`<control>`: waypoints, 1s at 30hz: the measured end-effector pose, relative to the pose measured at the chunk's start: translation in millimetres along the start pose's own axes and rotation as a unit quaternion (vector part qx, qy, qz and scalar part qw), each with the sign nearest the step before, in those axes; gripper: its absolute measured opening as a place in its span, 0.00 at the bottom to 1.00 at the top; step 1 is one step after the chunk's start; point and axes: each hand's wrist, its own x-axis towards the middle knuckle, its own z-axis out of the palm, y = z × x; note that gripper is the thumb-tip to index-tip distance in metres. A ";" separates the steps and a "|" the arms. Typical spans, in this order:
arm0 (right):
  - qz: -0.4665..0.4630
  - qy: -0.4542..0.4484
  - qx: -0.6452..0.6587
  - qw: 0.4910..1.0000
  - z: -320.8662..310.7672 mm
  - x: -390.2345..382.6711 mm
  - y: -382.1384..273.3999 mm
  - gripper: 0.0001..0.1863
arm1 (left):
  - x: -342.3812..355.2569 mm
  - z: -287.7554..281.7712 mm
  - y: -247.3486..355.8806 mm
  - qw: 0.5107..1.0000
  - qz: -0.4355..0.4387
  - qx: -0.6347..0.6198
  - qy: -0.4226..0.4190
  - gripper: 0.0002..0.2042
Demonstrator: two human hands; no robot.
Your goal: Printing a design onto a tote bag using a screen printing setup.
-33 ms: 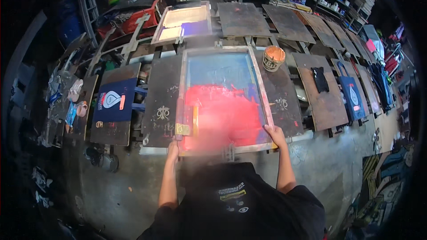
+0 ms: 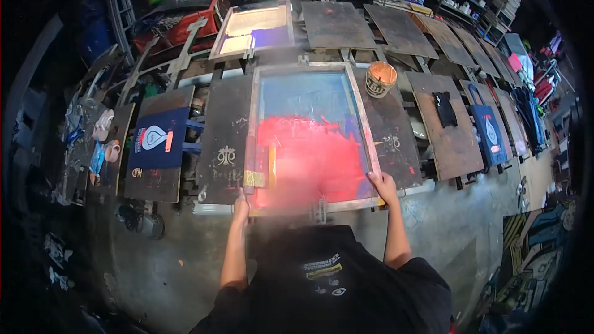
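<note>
A wooden-framed printing screen (image 2: 365,125) lies in front of me, blue mesh at its far part and wet red-pink ink (image 2: 315,161) over the near part. My left hand (image 2: 241,204) is closed on its near left corner. On the near right corner, my right hand (image 2: 385,188) grips the frame, thumb on top and fingers partly hidden. Along the left rail lies a long squeegee-like tool (image 2: 250,156) with yellow tape round its near end, just beyond my left hand. A blurred patch covers the screen's near edge.
An ink tub (image 2: 380,80) with orange ink stands right of the screen. Dark boards (image 2: 226,136) flank it. Printed navy fabric (image 2: 162,138) lies on a board at left, and a navy tote bag (image 2: 489,133) at right. A second screen (image 2: 289,25) sits at the back.
</note>
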 end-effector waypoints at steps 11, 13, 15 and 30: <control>-0.045 0.096 -0.217 0.970 20.6 -24.6 -30.8 0.31 | 41.6 -19.5 -59.1 0.997 0.002 -0.072 -0.024 0.42; -0.042 0.112 -0.222 0.968 29.8 -30.5 -49.6 0.34 | 53.3 -30.8 -78.2 0.998 -0.026 0.023 0.056 0.38; -0.033 0.137 -0.224 0.964 31.2 -33.1 -31.4 0.35 | 45.2 -15.6 -53.7 0.984 -0.052 0.156 0.066 0.35; -0.153 0.091 -0.110 0.978 -3.5 -67.5 -1.3 0.26 | -2.6 21.5 9.1 0.994 0.052 0.013 0.097 0.30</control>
